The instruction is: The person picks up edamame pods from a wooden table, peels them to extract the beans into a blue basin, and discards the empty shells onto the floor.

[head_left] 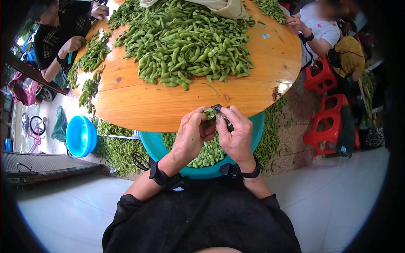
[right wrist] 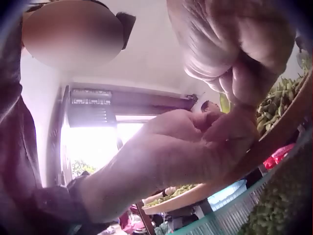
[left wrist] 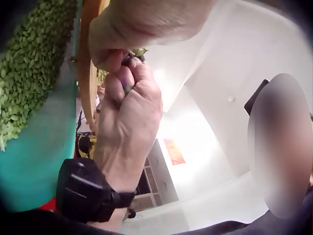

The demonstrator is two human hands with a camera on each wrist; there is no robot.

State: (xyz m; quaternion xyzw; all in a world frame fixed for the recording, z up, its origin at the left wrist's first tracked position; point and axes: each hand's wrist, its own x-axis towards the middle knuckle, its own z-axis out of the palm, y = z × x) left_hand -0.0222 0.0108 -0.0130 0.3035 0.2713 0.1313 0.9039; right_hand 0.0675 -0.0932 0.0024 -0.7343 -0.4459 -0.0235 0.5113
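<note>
Over the near edge of the table, my two hands meet at a green soybean pod (head_left: 209, 112). My left hand (head_left: 189, 134) pinches the pod between thumb and curled fingers. From the other side my right hand (head_left: 237, 133) grips it, with something dark (head_left: 217, 107) on its fingertips. In the right wrist view a bit of the green pod (right wrist: 224, 103) shows between the hands; the fingers hide the rest. Just below the hands stands a teal basin (head_left: 198, 172) of shelled green beans (head_left: 207, 154).
A large heap of pods (head_left: 185, 46) covers the middle of the wooden table (head_left: 139, 107), partly under a pale cloth sack (head_left: 219, 7). Two other people sit across at the left and right. More pods lie on the floor, near a blue basin (head_left: 81, 136) and red stools (head_left: 327, 122).
</note>
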